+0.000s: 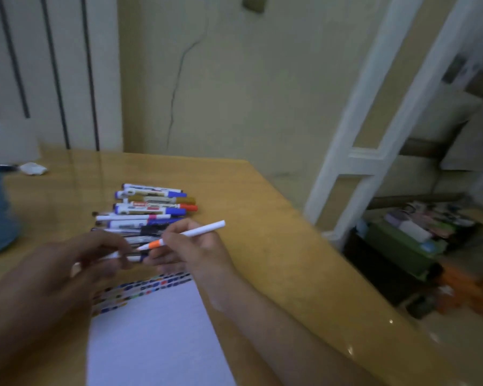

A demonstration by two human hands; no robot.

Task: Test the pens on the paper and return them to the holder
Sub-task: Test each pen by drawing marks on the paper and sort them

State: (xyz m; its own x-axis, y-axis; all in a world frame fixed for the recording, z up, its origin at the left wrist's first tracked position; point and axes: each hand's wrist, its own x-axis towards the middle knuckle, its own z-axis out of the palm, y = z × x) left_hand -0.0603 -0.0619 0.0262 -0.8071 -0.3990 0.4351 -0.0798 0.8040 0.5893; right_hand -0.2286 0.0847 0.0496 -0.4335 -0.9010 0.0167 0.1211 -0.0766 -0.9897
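the right hand (pixel 191 247) pinches a white pen (pixel 188 235) with an orange band; its long axis runs from near left to far right, tip pointing near left. the left hand (pixel 95 263) has its fingers curled on a small dark piece, too blurred to tell, beside the tip. both are above the paper's (pixel 156 335) far edge, just near of the pile of pens (pixel 148 208) on the table (pixel 262 218).

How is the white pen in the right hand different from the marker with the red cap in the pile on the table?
The white pen is held tilted above the table by the right hand; the red-capped marker lies flat in the pile. The white pen is slim, with an orange band near its exposed tip; the red-capped marker is thicker, labelled and capped. Both have mostly white barrels.
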